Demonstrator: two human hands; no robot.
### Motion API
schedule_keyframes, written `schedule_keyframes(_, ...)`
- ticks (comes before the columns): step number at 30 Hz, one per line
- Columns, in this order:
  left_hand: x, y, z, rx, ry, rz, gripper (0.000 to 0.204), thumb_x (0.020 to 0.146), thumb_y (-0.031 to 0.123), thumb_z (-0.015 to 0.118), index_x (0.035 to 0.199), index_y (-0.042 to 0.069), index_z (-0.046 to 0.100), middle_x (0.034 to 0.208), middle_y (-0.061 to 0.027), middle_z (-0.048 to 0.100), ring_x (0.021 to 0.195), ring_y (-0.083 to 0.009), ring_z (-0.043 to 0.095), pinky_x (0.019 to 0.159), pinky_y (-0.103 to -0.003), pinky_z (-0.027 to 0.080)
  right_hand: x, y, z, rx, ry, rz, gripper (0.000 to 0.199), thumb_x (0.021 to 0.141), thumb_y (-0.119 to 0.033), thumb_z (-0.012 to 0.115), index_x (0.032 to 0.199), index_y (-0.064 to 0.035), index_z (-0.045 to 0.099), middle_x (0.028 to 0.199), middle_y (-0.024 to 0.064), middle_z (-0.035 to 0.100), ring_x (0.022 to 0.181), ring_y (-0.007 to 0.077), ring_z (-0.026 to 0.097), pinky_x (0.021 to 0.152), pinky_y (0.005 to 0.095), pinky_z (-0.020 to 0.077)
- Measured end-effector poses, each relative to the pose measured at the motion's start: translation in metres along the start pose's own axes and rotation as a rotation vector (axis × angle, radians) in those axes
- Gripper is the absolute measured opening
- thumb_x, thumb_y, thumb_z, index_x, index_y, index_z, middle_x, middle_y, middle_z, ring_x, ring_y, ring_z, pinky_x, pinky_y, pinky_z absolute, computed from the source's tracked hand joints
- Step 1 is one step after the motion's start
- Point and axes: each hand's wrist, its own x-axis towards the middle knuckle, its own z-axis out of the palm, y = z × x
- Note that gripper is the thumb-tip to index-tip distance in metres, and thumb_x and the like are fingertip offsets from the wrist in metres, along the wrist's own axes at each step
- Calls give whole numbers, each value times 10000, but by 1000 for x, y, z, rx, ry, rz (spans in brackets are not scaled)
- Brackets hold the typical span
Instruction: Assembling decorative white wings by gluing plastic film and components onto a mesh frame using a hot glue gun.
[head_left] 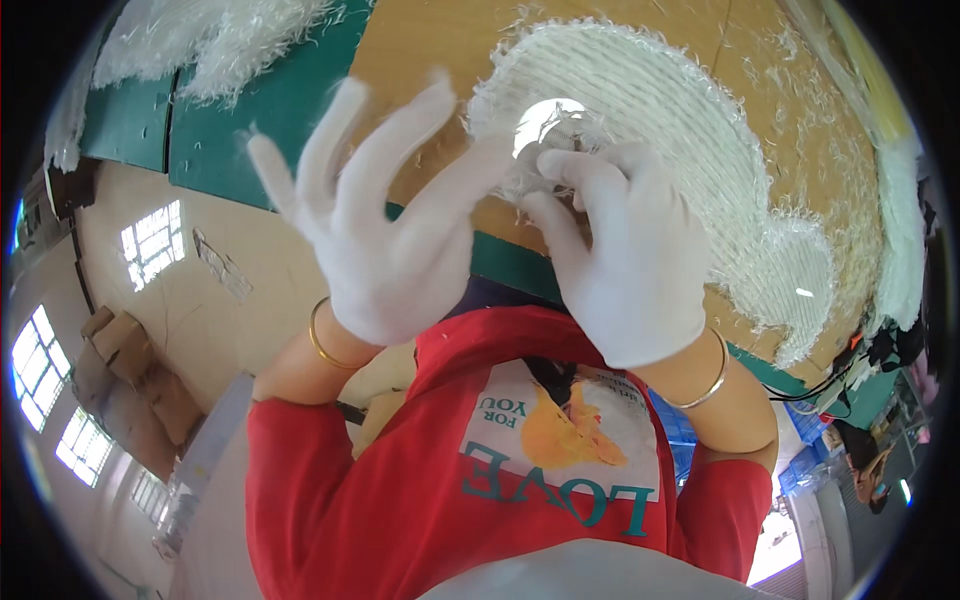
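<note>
My left hand (385,220), in a white glove, is lifted over the table's near edge, fingers spread and holding nothing. My right hand (630,250), gloved too, has its thumb and forefinger brought together in a pinch at the near left end of a large curved white fringed piece (690,130). What sits between those fingertips is hidden. Rows of stitched lines run along the piece, and its edges are shaggy. Close to my right fingertips a bright shiny patch (545,120) shows at its rounded end.
The piece lies on a tan board (420,50) scattered with loose white fibres, over a green tabletop (215,140). White shaggy material (200,40) is heaped at the far left; more pale strands (898,240) hang at the right. Cardboard boxes (130,350) stand on the floor at left.
</note>
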Motion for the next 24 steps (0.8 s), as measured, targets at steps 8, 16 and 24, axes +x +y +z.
schedule_keyframes(8,3,-1,6,-28,-142,27,588,592,-20,590,1017,321,811,1410,-14,588,1397,-353,401,1135,-720,58,-3,7,4,-42,-58,-87,219,846,-93,744,1001,-111,590,914,89,601,759,308,629,604,409,484)
schedule_keyframes(16,73,-26,-22,-121,-424,356,417,751,178,674,1164,148,720,1414,-95,565,1342,-417,434,1087,-686,234,1,-7,3,-360,-1,44,183,819,-75,736,912,-101,581,855,93,620,659,296,616,555,393,463)
schedule_keyframes(24,113,-33,41,-253,-270,763,270,799,248,683,987,58,725,1308,-161,577,1342,-389,454,1094,-624,354,-8,-16,-50,-174,14,126,241,813,-73,777,1026,-50,667,864,93,635,656,251,616,593,334,491)
